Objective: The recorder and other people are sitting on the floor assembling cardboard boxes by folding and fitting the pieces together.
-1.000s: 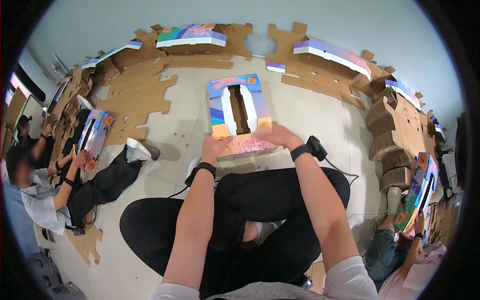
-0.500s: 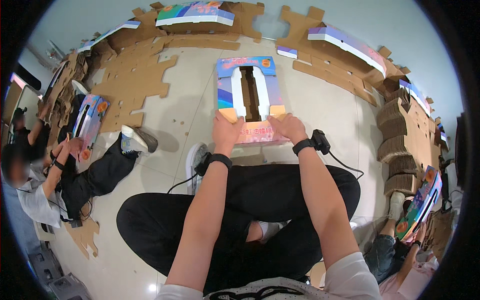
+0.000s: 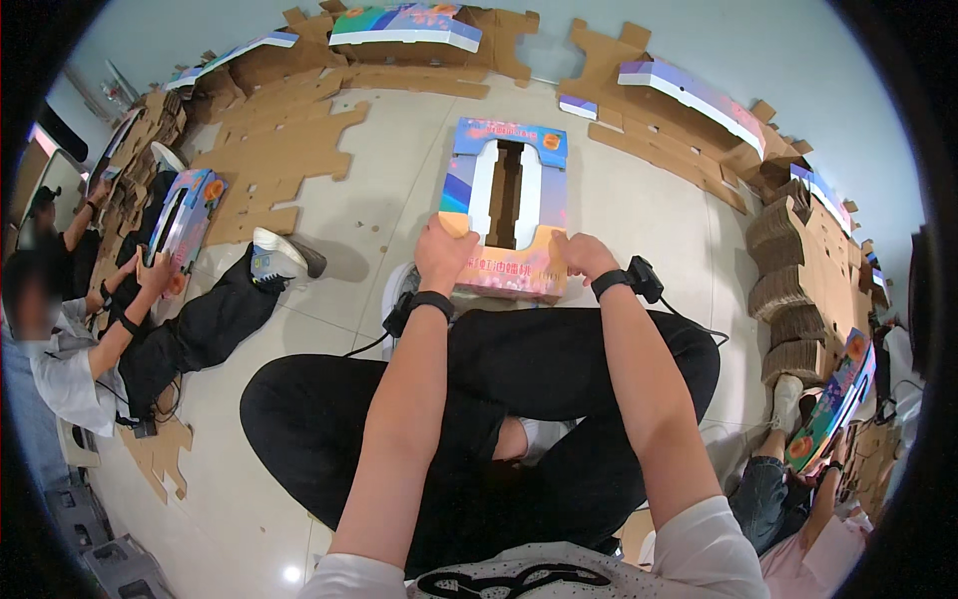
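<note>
A colourful printed cardboard box (image 3: 545, 190) rests on the floor in front of my crossed legs. Its top has a long slot with white edges, and brown cardboard shows inside. My left hand (image 3: 444, 252) is closed on the near left corner, where an orange flap (image 3: 454, 224) sticks up beside the fingers. At the near right corner, my right hand (image 3: 589, 258) has its bent fingers against the box's edge. The pink near panel (image 3: 514, 275) spans the gap between my hands.
Flattened brown cardboard (image 3: 269, 165) and half-folded printed boxes (image 3: 404, 28) line the wall ahead. A stack of cardboard blanks (image 3: 793, 290) stands at the right. Co-workers sit on both sides, handling a printed box (image 3: 185, 225) at left and another (image 3: 833, 399) at right.
The orange flap at the near right corner, upright before, now lies level with the box. My right hand has shifted outward to that corner's edge; my left hand stays at its corner.
</note>
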### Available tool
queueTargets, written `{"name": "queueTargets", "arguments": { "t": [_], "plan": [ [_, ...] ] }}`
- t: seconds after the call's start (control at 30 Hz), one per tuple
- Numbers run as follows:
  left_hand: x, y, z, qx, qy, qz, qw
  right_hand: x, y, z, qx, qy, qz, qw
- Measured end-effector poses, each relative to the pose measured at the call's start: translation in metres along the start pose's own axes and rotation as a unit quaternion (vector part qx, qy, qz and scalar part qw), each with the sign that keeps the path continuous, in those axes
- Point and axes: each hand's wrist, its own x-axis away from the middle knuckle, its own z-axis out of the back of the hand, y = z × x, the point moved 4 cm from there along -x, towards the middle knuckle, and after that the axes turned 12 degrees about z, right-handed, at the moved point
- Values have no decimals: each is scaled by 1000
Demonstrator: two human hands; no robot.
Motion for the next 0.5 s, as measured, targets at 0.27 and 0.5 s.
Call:
{"name": "queueTargets", "arguments": {
  "t": [0.27, 0.5],
  "plan": [
    [25, 3, 7, 71, 6, -1, 997, 2, -18, -5, 170, 236, 63, 955],
    [23, -4, -2, 31, -15, -77, 996, -6, -26, 3, 242, 217, 38, 945]
  ]
}}
